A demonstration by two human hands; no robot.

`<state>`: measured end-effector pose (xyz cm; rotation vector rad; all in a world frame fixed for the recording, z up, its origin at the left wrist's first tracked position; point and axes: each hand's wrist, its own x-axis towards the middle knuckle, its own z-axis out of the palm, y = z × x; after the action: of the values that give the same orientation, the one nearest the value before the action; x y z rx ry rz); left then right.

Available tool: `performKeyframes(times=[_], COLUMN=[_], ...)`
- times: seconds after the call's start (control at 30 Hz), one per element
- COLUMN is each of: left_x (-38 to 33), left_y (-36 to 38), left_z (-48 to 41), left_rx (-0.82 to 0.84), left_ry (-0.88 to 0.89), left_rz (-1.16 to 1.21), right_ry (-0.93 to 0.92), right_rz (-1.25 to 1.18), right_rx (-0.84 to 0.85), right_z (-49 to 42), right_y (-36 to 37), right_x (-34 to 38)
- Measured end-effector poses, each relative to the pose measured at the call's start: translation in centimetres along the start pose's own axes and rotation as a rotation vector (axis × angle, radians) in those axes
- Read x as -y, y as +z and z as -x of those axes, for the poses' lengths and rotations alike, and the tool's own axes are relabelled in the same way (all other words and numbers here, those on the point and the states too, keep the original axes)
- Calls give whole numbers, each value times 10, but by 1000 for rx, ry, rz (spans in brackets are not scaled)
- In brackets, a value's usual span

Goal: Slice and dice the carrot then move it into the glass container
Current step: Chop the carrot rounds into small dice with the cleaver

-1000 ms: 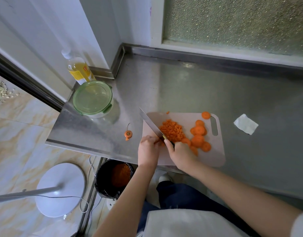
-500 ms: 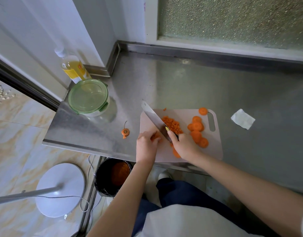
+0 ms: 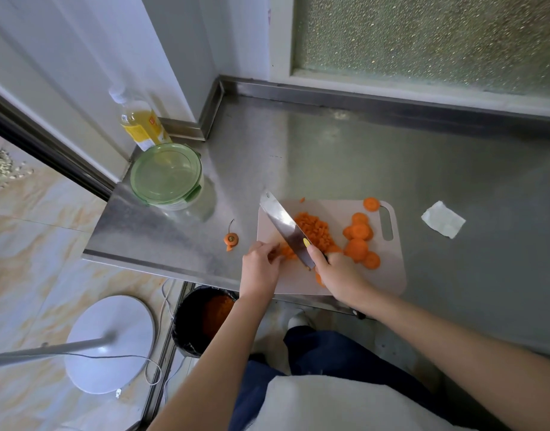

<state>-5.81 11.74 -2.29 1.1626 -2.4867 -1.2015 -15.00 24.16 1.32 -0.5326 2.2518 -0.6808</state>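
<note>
1. Step in hand: dicing. The right hand (image 3: 335,272) is clenched round the handle of the knife (image 3: 286,228), index finger laid along the blade's spine. The blade angles from centre frame up and to the left across the cutting board (image 3: 388,275).
2. The left hand (image 3: 259,265) sits just left of the blade, fingers curled down onto a carrot piece (image 3: 286,254). Whether it pinches the piece or only presses it cannot be determined.
3. Location of work material: the diced carrot (image 3: 314,228) is heaped against the right face of the blade at centre frame. The carrot slices (image 3: 359,241) lie uncut right of the heap, with one near the board's handle slot.
4. Progress, as judged: roughly mid-task, since slices remain whole and nothing has been transferred.
5. Next move calls for short cuts with the left fingertips kept clear of the edge, then feeding in the remaining slices.
6. The glass container (image 3: 166,175) stands left of centre, well apart from the board, with its green lid seated. The lid must come off before transfer.
7. Hidden or unclear: the knife handle is covered by the right hand, the blade's contact with the board is masked, and the container's interior is obscured by the lid.
</note>
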Motion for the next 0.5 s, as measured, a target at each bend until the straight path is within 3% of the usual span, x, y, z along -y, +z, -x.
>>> performKeyframes(times=[0.5], left_x=[-3], left_y=[5], left_z=[-7], left_rx=[40], left_ry=[-62], left_rz=[-51], right_ry=[6], right_rz=[163], right_rx=[-62], right_z=[-5], right_y=[21], right_x=[3])
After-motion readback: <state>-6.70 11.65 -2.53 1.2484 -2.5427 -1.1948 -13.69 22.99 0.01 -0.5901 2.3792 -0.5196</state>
